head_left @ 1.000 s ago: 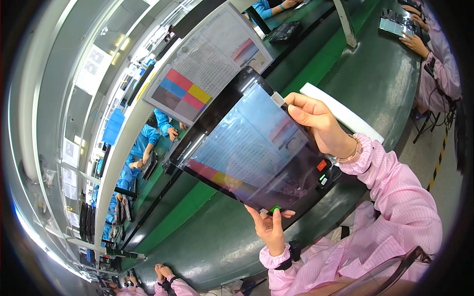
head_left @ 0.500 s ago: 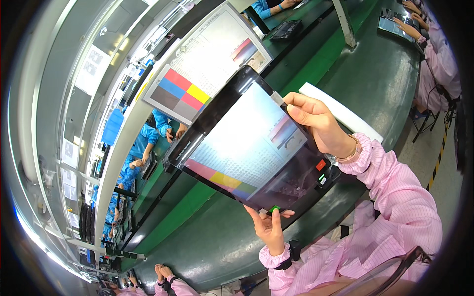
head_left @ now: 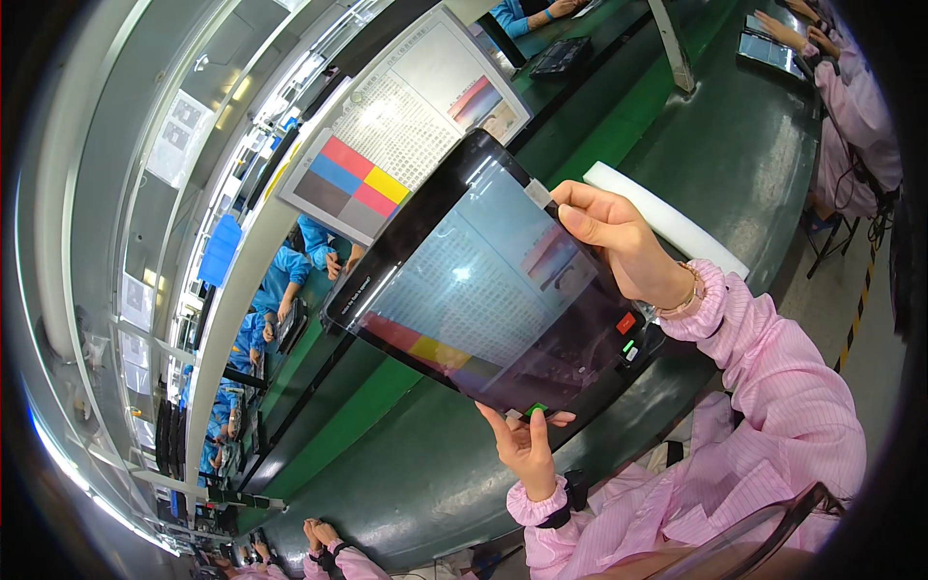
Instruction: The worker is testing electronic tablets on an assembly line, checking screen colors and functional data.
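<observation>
A black tablet [head_left: 483, 290] is held up at a tilt between my two hands, its screen facing me. My left hand [head_left: 527, 449] grips the tablet's lower edge, thumb on the front near a small green sticker. My right hand [head_left: 619, 237] pinches the right edge, thumb in front and fingers mostly hidden behind. On the screen shows a picture of the printed test chart [head_left: 387, 126], which stands just behind the tablet. The chart carries colour blocks, rows of fine print and a photo.
A white foam strip [head_left: 667, 217] lies beyond my right hand on the green bench [head_left: 720, 164]. Pink-sleeved people work at the upper right and bottom left. Across the bench are workers in blue. A dark tray [head_left: 561, 58] rests on the far counter.
The picture on the tablet's screen has gone from bright and washed out to darker, with a small bright spot. My hands and the tablet have hardly moved.
</observation>
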Available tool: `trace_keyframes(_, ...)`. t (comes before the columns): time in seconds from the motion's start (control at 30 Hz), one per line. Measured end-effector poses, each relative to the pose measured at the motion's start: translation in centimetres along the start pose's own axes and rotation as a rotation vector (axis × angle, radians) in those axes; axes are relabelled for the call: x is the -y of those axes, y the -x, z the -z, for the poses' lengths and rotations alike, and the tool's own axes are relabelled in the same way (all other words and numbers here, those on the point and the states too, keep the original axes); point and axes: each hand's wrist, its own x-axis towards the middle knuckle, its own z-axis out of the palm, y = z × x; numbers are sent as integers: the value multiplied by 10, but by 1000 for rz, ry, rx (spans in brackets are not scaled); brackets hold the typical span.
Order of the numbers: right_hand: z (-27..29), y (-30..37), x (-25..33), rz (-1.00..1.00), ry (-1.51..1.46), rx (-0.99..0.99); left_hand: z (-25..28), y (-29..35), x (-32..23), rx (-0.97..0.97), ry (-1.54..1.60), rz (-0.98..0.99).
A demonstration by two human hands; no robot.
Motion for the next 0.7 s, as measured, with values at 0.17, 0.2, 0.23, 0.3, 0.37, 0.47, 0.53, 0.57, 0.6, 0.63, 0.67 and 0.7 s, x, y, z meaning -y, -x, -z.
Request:
trace_keyframes(0.17, -1, 1, 0, 2, 4, -37, -2, -1, 2, -60, -74, 31)
trace_keyframes(0.2, -1, 1, -1, -5, 0, -7, -2, -1, 2, -33, -52, -27)
trace_keyframes(0.23, -1, 1, -1, -8, -5, -3, -1, -1, 2, -39, -59, -26)
trace_keyframes(0.3, 0, 0, -2, -10, -10, 2, -1, -1, 2, -45, -68, -24)
trace_keyframes(0.37, 2, 0, -2, -8, 23, -14, 0, -1, 2, -63, -113, 25)
trace_keyframes(0.47, 1, -1, -4, 0, 6, -23, 2, -1, 2, -60, -106, 24)
trace_keyframes(0.53, 1, 0, -4, -6, -3, 12, 3, 0, 0, -24, -61, -25)
trace_keyframes(0.57, 2, 0, -4, -7, 3, -22, 3, 1, 0, -47, -72, 50)
trace_keyframes(0.6, 2, 0, -4, -10, -5, 14, 3, 0, 0, -14, -40, -11)
trace_keyframes(0.63, 2, -1, -4, -9, -4, 10, 4, 0, 0, -14, -40, -10)
trace_keyframes(0.67, 2, -1, -4, -5, 4, -28, 4, 0, 0, -45, -73, 54)
trace_keyframes(0.7, 2, -1, -5, -9, -3, 5, 4, 0, 0, -14, -40, -9)
